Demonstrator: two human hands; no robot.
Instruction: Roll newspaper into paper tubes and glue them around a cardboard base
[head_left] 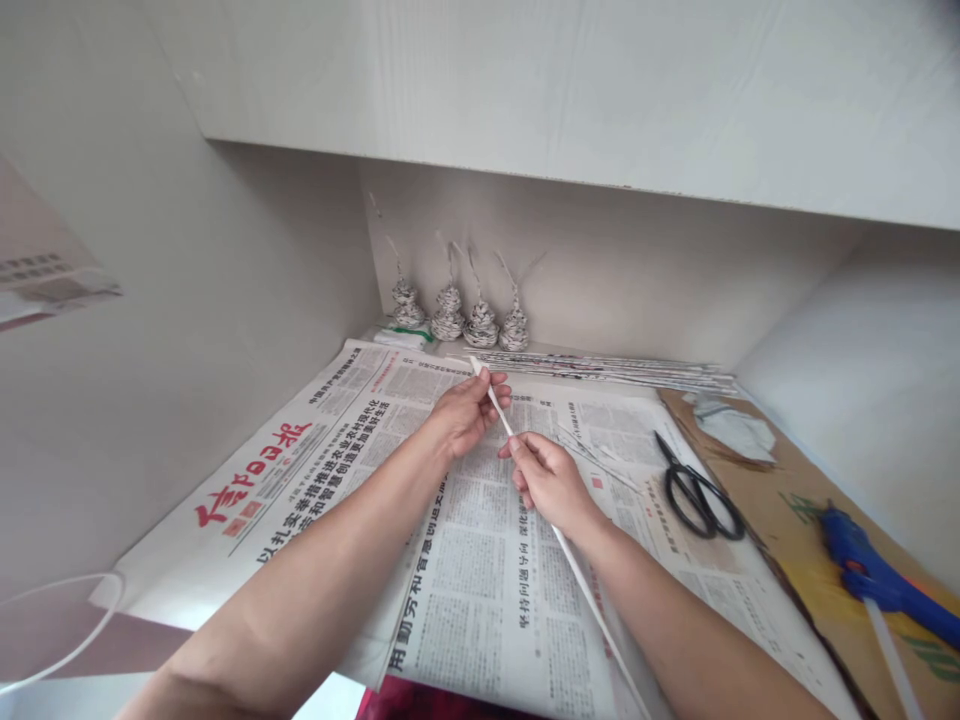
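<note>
A long, thin white strip, seemingly rolled paper (581, 577), runs from near the front edge up through both hands. My left hand (471, 408) pinches it close to its flattened, pointed far end. Lower down, my right hand (546, 478) has thumb and fingers closed round the same strip. Both hands are over the spread newspaper (480, 600). To the right of my right hand, black-handled scissors (697, 495) lie on the newspaper with their blades pointing away.
Several woven gourd-shaped pieces (480, 322) stand against the back wall. Beside them lies a bundle of thin paper sticks (600, 368). On cardboard (795, 540) at the right are a blue glue gun (862, 565) and a crumpled whitish piece (731, 428). A white overhang (570, 90) spans above.
</note>
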